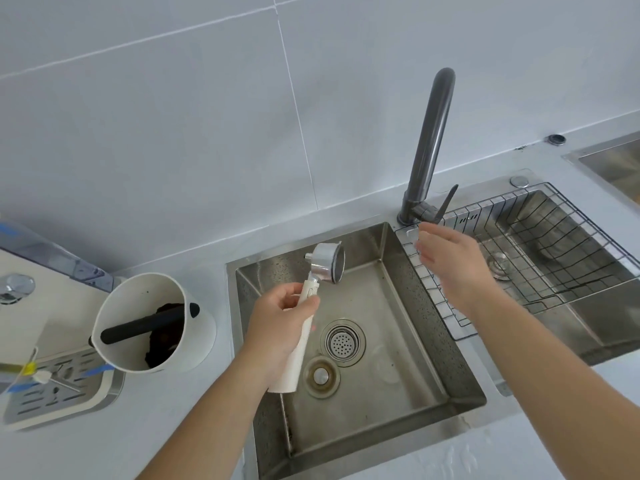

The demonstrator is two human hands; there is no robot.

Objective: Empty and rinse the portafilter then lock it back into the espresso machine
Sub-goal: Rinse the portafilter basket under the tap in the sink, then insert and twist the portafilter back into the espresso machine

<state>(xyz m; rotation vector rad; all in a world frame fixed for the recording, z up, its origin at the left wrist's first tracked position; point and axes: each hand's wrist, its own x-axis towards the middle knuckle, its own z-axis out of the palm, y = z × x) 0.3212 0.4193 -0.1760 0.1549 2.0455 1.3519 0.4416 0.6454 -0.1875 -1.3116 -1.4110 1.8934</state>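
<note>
My left hand [278, 323] grips the white handle of the portafilter [327, 263] and holds it over the left sink basin [398, 368]. Its metal basket head points up and to the right, tilted on its side, open face toward the right. My right hand [446, 261] hovers with fingers apart just below the lever [446, 202] of the dark grey faucet [429, 147], not clearly touching it. No water runs from the spout. At the far left edge, part of the espresso machine [31, 278] and its drip tray [59, 386] show.
A white knock box [152, 323] with a black bar and dark coffee grounds stands on the counter left of the sink. A wire rack [526, 258] lies across the right basin. The left basin has a strainer drain [343, 342]. Tiled wall behind.
</note>
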